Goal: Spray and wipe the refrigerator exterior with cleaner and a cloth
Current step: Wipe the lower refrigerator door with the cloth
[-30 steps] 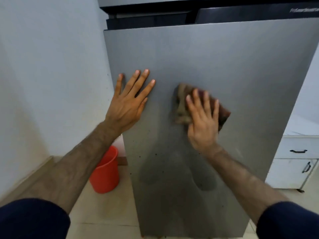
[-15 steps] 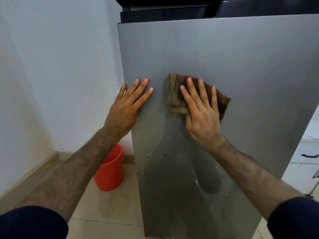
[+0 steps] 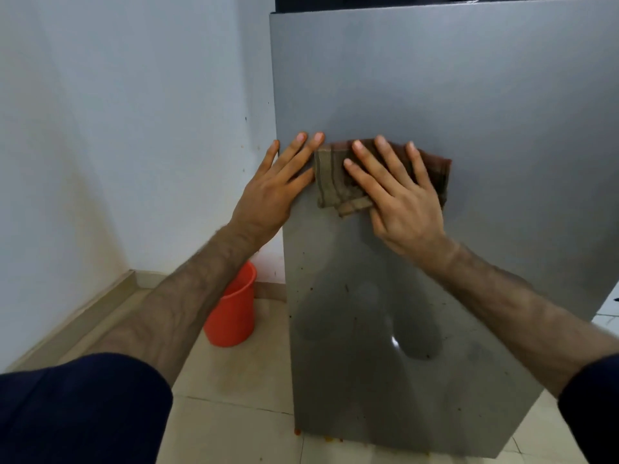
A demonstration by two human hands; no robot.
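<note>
The flat right hand point(image 3: 398, 199) presses the cloth point(image 3: 335, 182) to the refrigerator door point(image 3: 469, 95), touching the spread, empty left hand point(image 3: 271, 192).

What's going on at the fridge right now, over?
Right hand flat, pressing brown cloth on grey fridge door. Left hand open, braced at door's left edge. Nothing blocking; red bucket on floor.

Bare refrigerator door point(image 3: 469, 95) lies open above and right; wall point(image 3: 134, 128) and orange bucket point(image 3: 231, 316) crowd the left.
</note>
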